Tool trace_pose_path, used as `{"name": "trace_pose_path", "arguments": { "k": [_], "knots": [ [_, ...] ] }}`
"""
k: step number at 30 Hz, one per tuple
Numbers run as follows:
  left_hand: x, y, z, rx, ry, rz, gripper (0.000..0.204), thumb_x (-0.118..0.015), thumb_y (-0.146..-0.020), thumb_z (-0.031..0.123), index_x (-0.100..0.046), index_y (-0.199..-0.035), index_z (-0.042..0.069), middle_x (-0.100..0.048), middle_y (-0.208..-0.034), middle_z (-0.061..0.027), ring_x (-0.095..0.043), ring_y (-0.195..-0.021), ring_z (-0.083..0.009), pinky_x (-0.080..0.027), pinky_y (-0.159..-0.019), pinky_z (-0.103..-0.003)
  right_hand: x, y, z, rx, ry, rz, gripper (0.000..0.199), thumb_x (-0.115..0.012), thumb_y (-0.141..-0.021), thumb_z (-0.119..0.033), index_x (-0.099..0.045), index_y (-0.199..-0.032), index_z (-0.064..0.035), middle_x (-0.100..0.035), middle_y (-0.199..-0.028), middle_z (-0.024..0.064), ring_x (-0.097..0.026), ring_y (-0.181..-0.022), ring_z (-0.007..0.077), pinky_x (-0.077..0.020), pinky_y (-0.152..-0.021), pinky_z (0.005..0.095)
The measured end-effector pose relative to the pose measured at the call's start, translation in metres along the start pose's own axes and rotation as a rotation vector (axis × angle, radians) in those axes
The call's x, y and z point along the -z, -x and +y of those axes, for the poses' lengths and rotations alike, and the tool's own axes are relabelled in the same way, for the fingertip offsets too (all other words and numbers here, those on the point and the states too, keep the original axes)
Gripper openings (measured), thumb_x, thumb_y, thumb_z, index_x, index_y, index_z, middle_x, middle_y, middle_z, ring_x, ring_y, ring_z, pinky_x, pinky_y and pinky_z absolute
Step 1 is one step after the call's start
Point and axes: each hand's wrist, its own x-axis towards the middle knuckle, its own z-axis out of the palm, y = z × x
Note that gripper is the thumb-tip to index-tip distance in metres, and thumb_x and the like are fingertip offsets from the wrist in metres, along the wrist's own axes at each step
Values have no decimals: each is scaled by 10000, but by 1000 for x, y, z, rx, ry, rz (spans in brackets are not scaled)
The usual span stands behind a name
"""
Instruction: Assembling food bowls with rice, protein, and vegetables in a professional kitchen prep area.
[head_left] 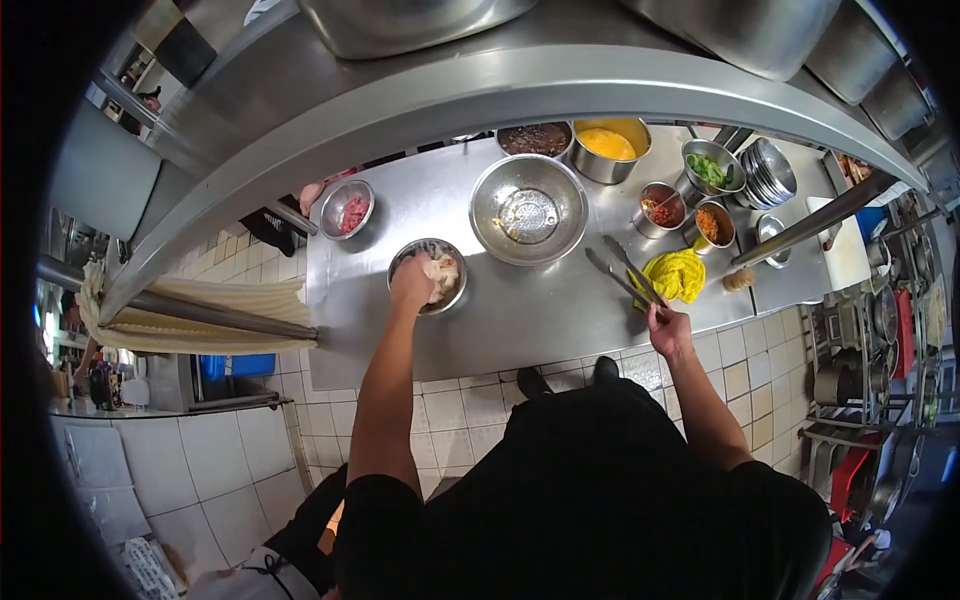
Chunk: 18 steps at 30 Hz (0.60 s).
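Observation:
My left hand (409, 281) reaches into a small steel bowl (462, 290) on the left part of the steel table. It touches pale, whitish raw-looking pieces (441, 276); its fingertips are hidden, so I cannot tell whether it grips any. My right hand (671, 331) is closed round the handle end of metal tongs (625, 270) at the table's front edge. The tongs' arms are spread and point away to the left, beside a crumpled yellow cloth (677, 274). Between my hands and farther back stands a large steel bowl (480, 215), wet inside with a few orange bits.
A small bowl of pinkish meat (354, 213) stands at the back left. Along the back and right are a pot of yellow liquid (607, 144), red (662, 209) and orange (709, 225) chopped food, green pieces (708, 170) and stacked bowls (768, 172). A steel shelf (560, 70) overhangs the table.

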Motion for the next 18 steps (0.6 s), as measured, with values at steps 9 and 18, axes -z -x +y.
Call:
{"name": "trace_pose_path", "arguments": {
  "k": [9, 18],
  "knots": [
    [38, -5, -21, -118, 305, 343, 360, -733, -782, 157, -680, -1131, 87, -699, -951, -187, -690, -851, -296, -539, -796, -363, -54, -34, 50, 303, 434, -176, 98, -518, -925, -31, -607, -963, -14, -619, -872, 138, -631, -836, 268, -563, -746, 350],
    [29, 37, 57, 96, 1974, 122, 152, -601, -959, 118, -613, -1084, 33, -606, -1019, -67, -583, -882, -174, -510, -758, -293, -66, 5, 42, 310, 760, -250, 711, -561, -779, 6, -321, -1447, 59, -625, -835, 99, -604, -679, 172, -500, -609, 307]
  ]
}}
